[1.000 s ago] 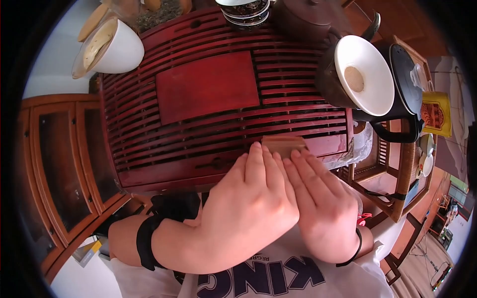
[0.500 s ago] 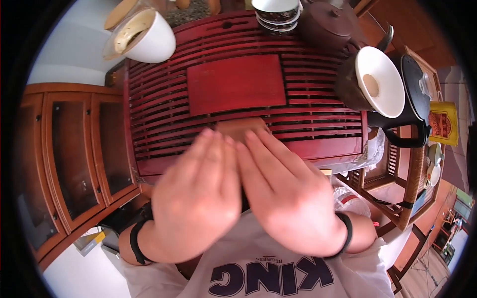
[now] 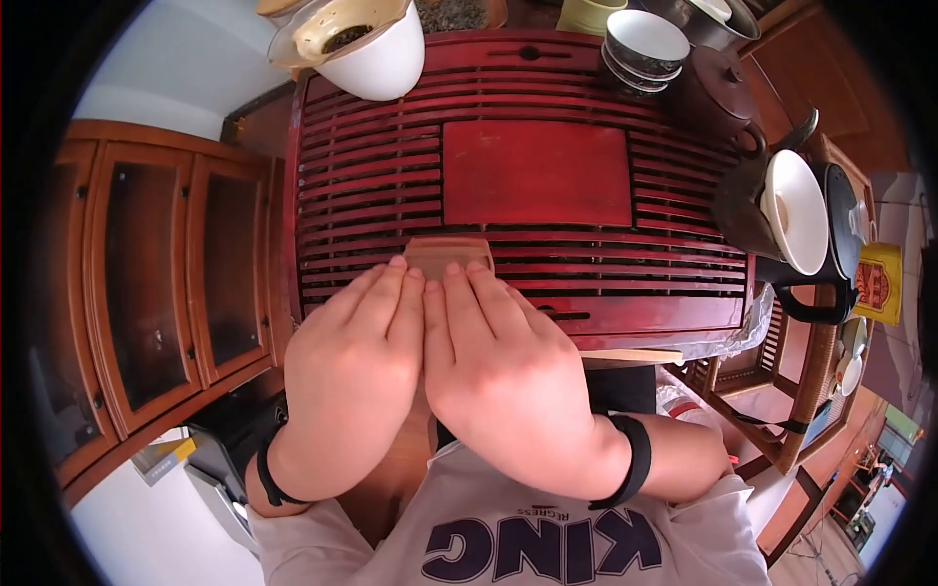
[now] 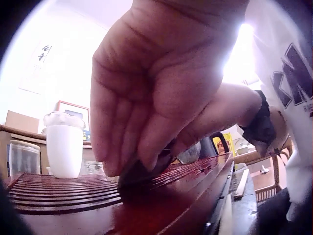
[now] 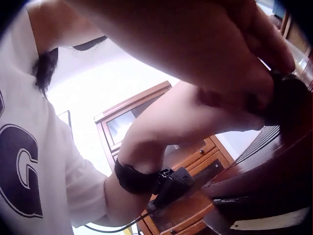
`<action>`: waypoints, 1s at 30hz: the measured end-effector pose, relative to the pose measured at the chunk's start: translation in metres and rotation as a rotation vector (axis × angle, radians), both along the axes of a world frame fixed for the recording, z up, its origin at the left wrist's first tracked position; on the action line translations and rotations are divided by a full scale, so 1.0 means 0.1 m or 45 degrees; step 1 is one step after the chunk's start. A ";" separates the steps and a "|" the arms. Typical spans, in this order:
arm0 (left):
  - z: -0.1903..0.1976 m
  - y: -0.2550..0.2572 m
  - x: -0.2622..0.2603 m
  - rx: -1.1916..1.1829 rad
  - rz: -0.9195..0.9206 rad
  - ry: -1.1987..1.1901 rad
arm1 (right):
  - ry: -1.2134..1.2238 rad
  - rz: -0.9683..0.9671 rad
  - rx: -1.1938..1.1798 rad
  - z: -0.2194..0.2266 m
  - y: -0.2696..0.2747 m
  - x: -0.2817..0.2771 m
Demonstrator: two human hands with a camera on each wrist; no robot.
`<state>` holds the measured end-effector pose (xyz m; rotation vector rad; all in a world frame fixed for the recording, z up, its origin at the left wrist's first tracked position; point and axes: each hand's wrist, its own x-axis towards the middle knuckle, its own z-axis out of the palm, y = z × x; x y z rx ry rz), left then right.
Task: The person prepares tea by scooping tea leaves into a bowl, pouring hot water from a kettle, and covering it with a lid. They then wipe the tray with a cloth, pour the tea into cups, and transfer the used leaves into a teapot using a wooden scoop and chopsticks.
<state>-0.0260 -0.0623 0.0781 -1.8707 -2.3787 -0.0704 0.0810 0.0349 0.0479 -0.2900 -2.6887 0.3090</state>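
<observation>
A small folded brown cloth [image 3: 447, 250] lies on the dark red slatted tea tray [image 3: 535, 176], near its front edge, left of the middle. Side by side, my left hand [image 3: 352, 381] and right hand [image 3: 508, 381] grip it, fingers bent down over its near part. Seen from the left wrist, the cloth [image 4: 134, 174] looks dark and is pinched between the fingers and thumb, low against the slats. Its underside is hidden. In the right wrist view the right hand's fingers curl around its dark end.
A white pot with a strainer [image 3: 376, 59] stands at the tray's back left. Stacked bowls [image 3: 645, 44], a brown teapot [image 3: 718, 83], a white bowl-shaped funnel [image 3: 796, 210] and a black kettle [image 3: 842, 225] line the right side. A wooden strip [image 3: 635, 357] lies along the front edge.
Both hands have slid the brown cloth leftward along the tray from its right front part. The head view has shifted, so the tray appears further right.
</observation>
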 end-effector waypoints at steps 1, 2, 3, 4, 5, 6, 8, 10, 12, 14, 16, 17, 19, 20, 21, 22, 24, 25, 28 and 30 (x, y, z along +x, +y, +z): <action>-0.01 -0.04 0.02 0.026 -0.018 0.037 | -0.033 0.016 -0.012 0.04 -0.02 0.03; -0.01 -0.08 0.05 0.025 -0.012 0.034 | -0.036 0.021 -0.013 0.06 -0.05 0.06; -0.01 -0.11 0.08 0.008 0.003 0.024 | -0.058 0.032 -0.011 0.07 -0.07 0.08; 0.00 -0.14 0.11 -0.008 0.018 0.015 | -0.081 0.042 -0.009 0.09 -0.09 0.11; 0.00 -0.16 0.13 -0.005 0.022 0.013 | -0.083 0.046 -0.005 0.11 -0.10 0.14; 0.00 -0.18 0.16 0.000 0.013 0.015 | -0.128 0.054 -0.017 0.14 -0.11 0.18; 0.01 -0.22 0.20 0.008 -0.004 0.023 | -0.172 0.066 -0.025 0.17 -0.11 0.23; 0.02 -0.24 0.23 0.007 -0.016 0.039 | -0.202 0.085 -0.061 0.19 -0.13 0.28; 0.02 -0.27 0.26 -0.014 -0.033 0.036 | -0.216 0.100 -0.049 0.21 -0.13 0.31; 0.03 -0.31 0.28 -0.004 -0.059 -0.006 | -0.228 0.111 -0.036 0.23 -0.15 0.36; 0.05 -0.35 0.31 0.008 -0.089 -0.044 | -0.228 0.148 -0.105 0.24 -0.16 0.44; 0.05 -0.37 0.33 -0.008 -0.104 -0.077 | -0.221 0.145 -0.100 0.25 -0.17 0.48; 0.06 -0.39 0.37 -0.012 -0.123 -0.088 | -0.233 0.175 -0.147 0.26 -0.16 0.55; 0.06 -0.38 0.39 -0.021 -0.121 -0.090 | -0.212 0.167 -0.135 0.26 -0.15 0.56; 0.06 -0.38 0.40 -0.027 -0.123 -0.088 | -0.215 0.180 -0.147 0.26 -0.14 0.56; 0.05 -0.38 0.40 -0.013 -0.136 -0.058 | -0.215 0.192 -0.157 0.27 -0.12 0.57; 0.03 -0.37 0.40 0.047 -0.149 -0.106 | -0.187 0.185 -0.146 0.30 -0.08 0.59; 0.05 -0.36 0.39 0.057 -0.163 -0.130 | -0.201 0.206 -0.160 0.31 -0.07 0.60; 0.09 -0.34 0.42 0.026 -0.104 -0.207 | -0.168 0.219 -0.143 0.25 -0.03 0.63; 0.10 -0.30 0.41 0.061 -0.107 -0.184 | -0.112 0.227 -0.188 0.25 0.01 0.63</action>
